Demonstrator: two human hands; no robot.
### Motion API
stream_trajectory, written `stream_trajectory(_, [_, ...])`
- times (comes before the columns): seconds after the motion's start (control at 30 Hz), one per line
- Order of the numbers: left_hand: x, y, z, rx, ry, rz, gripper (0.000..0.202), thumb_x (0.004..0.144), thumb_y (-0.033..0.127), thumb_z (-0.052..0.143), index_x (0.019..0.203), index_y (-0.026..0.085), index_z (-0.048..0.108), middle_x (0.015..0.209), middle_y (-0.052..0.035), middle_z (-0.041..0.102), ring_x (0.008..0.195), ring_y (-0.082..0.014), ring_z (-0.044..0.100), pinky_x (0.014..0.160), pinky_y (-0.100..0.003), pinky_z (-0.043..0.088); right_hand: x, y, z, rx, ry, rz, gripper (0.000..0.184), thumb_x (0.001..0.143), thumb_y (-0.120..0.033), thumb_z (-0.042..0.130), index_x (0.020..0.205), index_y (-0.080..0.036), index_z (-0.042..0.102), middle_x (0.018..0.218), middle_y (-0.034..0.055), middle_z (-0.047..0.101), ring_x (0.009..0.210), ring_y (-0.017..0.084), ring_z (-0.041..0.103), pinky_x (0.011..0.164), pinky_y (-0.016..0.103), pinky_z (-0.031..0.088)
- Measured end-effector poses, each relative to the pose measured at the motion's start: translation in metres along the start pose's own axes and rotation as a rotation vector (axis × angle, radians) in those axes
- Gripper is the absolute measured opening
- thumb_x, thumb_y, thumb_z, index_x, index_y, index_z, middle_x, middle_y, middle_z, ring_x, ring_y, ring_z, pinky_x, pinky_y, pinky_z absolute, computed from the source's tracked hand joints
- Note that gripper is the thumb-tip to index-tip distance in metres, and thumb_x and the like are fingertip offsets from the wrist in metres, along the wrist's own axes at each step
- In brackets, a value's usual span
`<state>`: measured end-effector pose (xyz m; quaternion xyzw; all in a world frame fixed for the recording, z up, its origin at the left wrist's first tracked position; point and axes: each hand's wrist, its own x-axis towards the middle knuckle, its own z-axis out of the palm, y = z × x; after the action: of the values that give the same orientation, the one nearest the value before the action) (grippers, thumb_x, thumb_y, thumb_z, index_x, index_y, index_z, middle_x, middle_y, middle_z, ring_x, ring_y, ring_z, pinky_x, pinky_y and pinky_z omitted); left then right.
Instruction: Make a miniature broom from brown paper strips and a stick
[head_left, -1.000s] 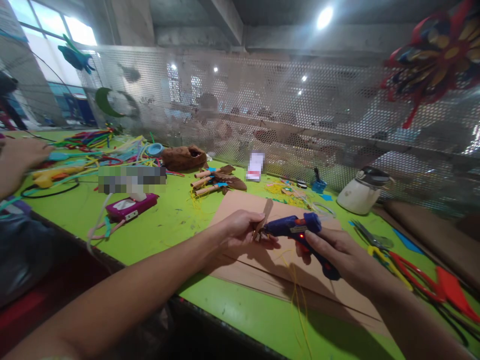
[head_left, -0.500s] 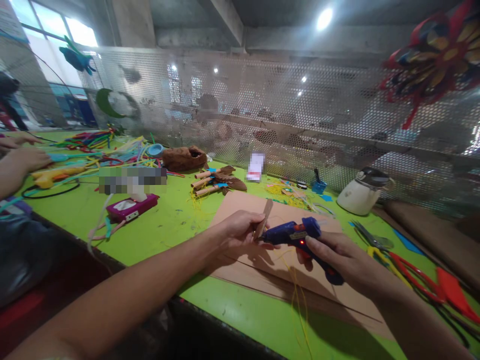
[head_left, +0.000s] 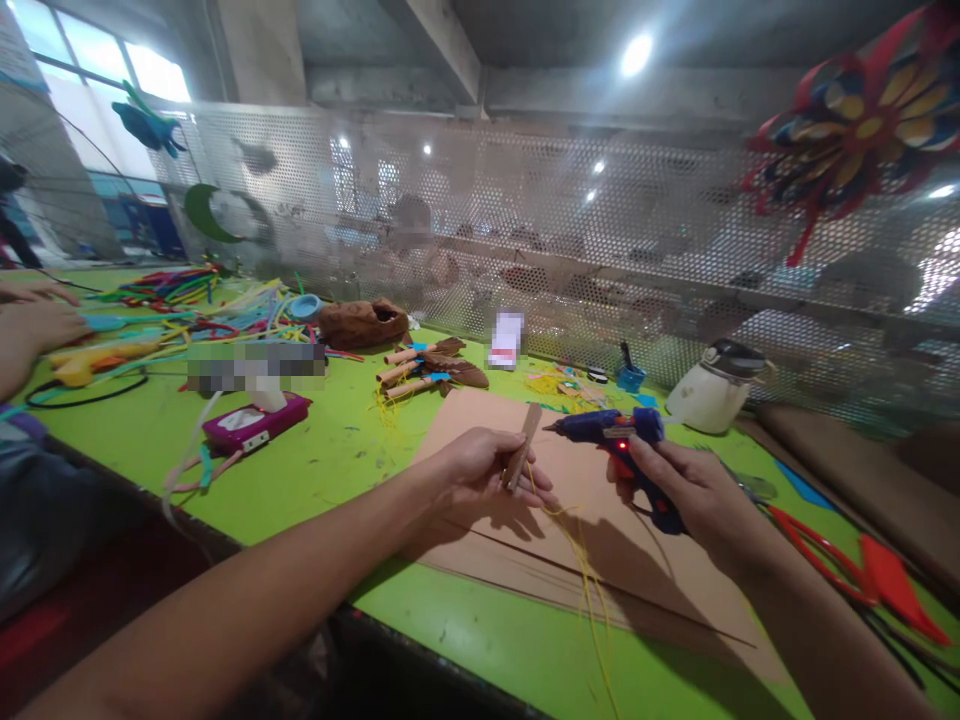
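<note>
My left hand (head_left: 491,468) pinches a narrow brown strip (head_left: 523,447), seemingly paper or card, held slantwise above a stack of tan sheets (head_left: 480,415). Yellow string (head_left: 589,565) trails from beside those fingers down over the sheets' front edge. Wrapped round the handle of a blue glue gun (head_left: 600,426) is my right hand (head_left: 679,485). A red light glows on the gun, and its nozzle points left, a little apart from the strip. Behind the sheets lie several tan rolls (head_left: 409,370) with blue bits, string and brown leaf-like pieces.
Left on the green table (head_left: 300,450) are a purple power strip (head_left: 255,425), a yellow glue gun (head_left: 94,362) and coloured pipe cleaners (head_left: 161,288). A co-worker's hand (head_left: 37,325) rests there. At right stand a white pot (head_left: 709,395) and red-handled scissors (head_left: 821,555). A perforated metal screen (head_left: 480,240) runs behind.
The glue gun in my right hand has drawn away from the strip, up and to the right. My left hand keeps its hold, fingers a little more spread.
</note>
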<state>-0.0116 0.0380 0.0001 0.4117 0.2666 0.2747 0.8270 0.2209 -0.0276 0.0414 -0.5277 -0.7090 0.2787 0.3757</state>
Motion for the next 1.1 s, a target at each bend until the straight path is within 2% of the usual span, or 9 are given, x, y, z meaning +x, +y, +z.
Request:
stream_trajectory(0.2, [-0.003,-0.001,0.008,0.044,0.043,0.075,0.029,0.091,0.024,0.033,0.081,0.007,0.055,0.073,-0.0174,0.068,0.072,-0.0233,0.068,0.074,-0.036,0.051,0.025,0.044,0.004,-0.290,0.327,0.006,0.041,0.081,-0.053,0.049,0.085,-0.014,0.063,0.070,0.0078,0.066,0.060,0.019,0.060,0.056,0.029,0.045])
stream_trajectory(0.43, [-0.004,-0.005,0.013,0.034,-0.024,0.158,0.026,0.088,0.022,0.038,0.082,0.006,0.058,0.078,-0.0183,0.068,0.074,-0.0234,0.068,0.080,-0.039,0.049,0.040,0.094,0.021,-0.632,0.431,-0.157,0.035,0.074,-0.029,0.052,0.104,-0.015,0.063,0.107,0.0146,0.064,0.099,0.029,0.056,0.085,0.042,0.043])
stream_trajectory(0.53, [-0.003,-0.007,0.016,0.029,0.042,0.208,0.026,0.088,0.022,0.039,0.081,0.007,0.058,0.080,-0.0180,0.067,0.074,-0.0227,0.067,0.081,-0.039,0.048,0.038,0.081,0.027,-0.618,0.472,-0.235,0.027,0.074,-0.027,0.052,0.094,-0.015,0.066,0.108,0.0155,0.063,0.105,0.030,0.053,0.092,0.045,0.039])
stream_trajectory(0.6, [-0.002,-0.009,0.017,0.016,0.130,0.265,0.024,0.088,0.023,0.042,0.079,0.008,0.058,0.080,-0.0164,0.067,0.074,-0.0207,0.066,0.081,-0.038,0.048,0.033,0.056,0.035,-0.483,0.444,-0.222,0.024,0.079,-0.032,0.048,0.083,-0.016,0.066,0.093,0.0132,0.066,0.093,0.027,0.058,0.085,0.042,0.043])
stream_trajectory(0.7, [0.001,-0.012,0.018,0.058,0.255,0.371,0.021,0.085,0.024,0.047,0.074,0.010,0.058,0.076,-0.0115,0.065,0.068,-0.0160,0.062,0.075,-0.032,0.049,0.019,0.012,0.057,-0.150,0.122,-0.136,0.033,0.085,-0.040,0.045,0.080,-0.016,0.067,0.073,0.0069,0.067,0.069,0.020,0.060,0.065,0.030,0.047])
stream_trajectory(0.8, [0.002,-0.016,0.019,0.121,0.280,0.415,0.020,0.082,0.027,0.050,0.075,0.011,0.059,0.072,-0.0082,0.062,0.061,-0.0142,0.058,0.061,-0.028,0.047,0.007,-0.013,0.081,0.040,-0.049,-0.067,0.034,0.085,-0.044,0.049,0.078,-0.015,0.066,0.072,0.0055,0.067,0.065,0.017,0.060,0.059,0.026,0.045])
stream_trajectory(0.87, [0.001,-0.019,0.022,0.135,0.246,0.405,0.024,0.083,0.033,0.049,0.081,0.012,0.059,0.070,-0.0073,0.061,0.056,-0.0153,0.057,0.052,-0.027,0.044,0.004,-0.015,0.093,0.123,-0.082,0.000,0.037,0.084,-0.047,0.050,0.071,-0.015,0.061,0.064,0.0036,0.064,0.057,0.015,0.057,0.053,0.024,0.043])
stream_trajectory(0.97, [-0.003,-0.022,0.030,0.162,0.175,0.399,0.028,0.084,0.037,0.048,0.087,0.012,0.061,0.067,-0.0060,0.059,0.054,-0.0149,0.055,0.050,-0.026,0.042,0.004,-0.007,0.101,0.198,-0.038,0.100,0.040,0.081,-0.053,0.052,0.067,-0.017,0.056,0.056,0.0000,0.056,0.048,0.013,0.052,0.045,0.023,0.039])
stream_trajectory(1.1, [-0.007,-0.021,0.038,0.179,0.160,0.409,0.028,0.083,0.036,0.050,0.088,0.011,0.063,0.066,-0.0045,0.058,0.052,-0.0117,0.051,0.052,-0.024,0.041,0.006,0.000,0.103,0.243,0.037,0.087,0.041,0.079,-0.055,0.055,0.061,-0.018,0.051,0.052,-0.0015,0.053,0.045,0.012,0.048,0.044,0.023,0.037])
